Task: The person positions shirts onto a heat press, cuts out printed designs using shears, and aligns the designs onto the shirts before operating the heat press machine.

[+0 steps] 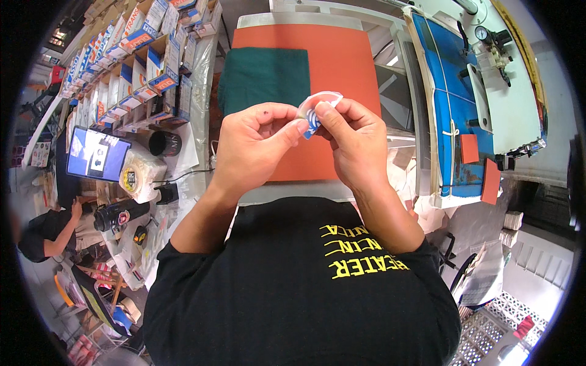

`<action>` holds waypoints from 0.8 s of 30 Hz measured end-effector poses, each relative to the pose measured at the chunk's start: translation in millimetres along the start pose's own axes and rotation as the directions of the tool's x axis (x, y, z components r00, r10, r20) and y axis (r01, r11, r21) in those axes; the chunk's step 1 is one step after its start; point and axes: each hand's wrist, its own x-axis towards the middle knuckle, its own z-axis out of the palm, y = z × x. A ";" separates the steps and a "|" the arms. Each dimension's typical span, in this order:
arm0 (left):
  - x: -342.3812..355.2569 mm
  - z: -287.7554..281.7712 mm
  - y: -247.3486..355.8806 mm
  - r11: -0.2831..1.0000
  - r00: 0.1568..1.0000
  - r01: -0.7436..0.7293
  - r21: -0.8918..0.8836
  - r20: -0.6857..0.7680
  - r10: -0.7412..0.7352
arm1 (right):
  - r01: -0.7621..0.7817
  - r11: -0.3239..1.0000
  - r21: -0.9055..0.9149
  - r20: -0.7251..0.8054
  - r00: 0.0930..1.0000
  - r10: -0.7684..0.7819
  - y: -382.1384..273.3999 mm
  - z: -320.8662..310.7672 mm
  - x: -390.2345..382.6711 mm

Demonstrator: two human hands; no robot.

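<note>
Between my two hands is a small clear-film transfer with a blue and white print, its far edge curling up. My right hand pinches it, thumb on top and fingers behind. From the other side, the thumb and forefinger of my left hand close on its left edge. Both hands are raised over an orange pad on a flat press bed. A folded dark green cloth lies on the pad's left part, just beyond my hands. The fingertips behind the film are partly hidden.
Open cardboard boxes line a shelf at the left. Below them are a lit tablet, a black mug and a tape roll. Machinery with a blue panel and a pressure gauge stands right. Another person's arm shows far left.
</note>
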 end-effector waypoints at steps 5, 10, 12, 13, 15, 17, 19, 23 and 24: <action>0.4 -3.3 -1.4 1.000 1.000 0.025 -0.006 0.014 -0.025 | -0.009 0.999 -0.045 0.009 1.000 0.010 -0.9 -0.9 0.2; 0.4 -3.7 -1.0 1.000 1.000 0.019 0.017 0.009 -0.020 | -0.013 0.999 -0.044 0.009 1.000 0.014 -0.1 -0.7 0.5; 0.9 -3.9 -0.7 1.000 1.000 0.024 0.017 0.011 -0.024 | -0.008 0.999 -0.031 0.026 1.000 0.009 1.2 -1.6 1.0; 0.8 -3.8 -0.5 1.000 1.000 0.018 0.020 0.010 -0.018 | -0.001 0.999 -0.043 0.022 1.000 0.002 0.9 -1.2 0.9; 0.0 -3.6 -0.4 1.000 1.000 0.006 0.029 0.008 -0.007 | 0.013 0.998 -0.064 0.016 1.000 -0.012 1.6 0.1 0.6; -2.0 -3.4 -2.3 1.000 1.000 -0.006 0.017 0.002 0.006 | 0.042 0.997 -0.072 -0.006 0.999 -0.043 -0.5 3.2 -0.8; -3.5 -3.7 -2.6 1.000 1.000 -0.018 0.012 -0.004 0.018 | 0.069 0.995 -0.073 -0.016 0.997 -0.070 -4.4 5.3 -0.4; -4.5 -4.4 -0.5 1.000 1.000 -0.029 0.002 0.006 0.029 | 0.098 0.994 -0.055 -0.007 0.995 -0.099 -8.6 4.4 0.0; -4.7 -4.5 0.0 1.000 0.999 -0.030 -0.002 0.010 0.030 | 0.099 0.994 -0.046 0.000 0.995 -0.099 -8.5 4.1 0.2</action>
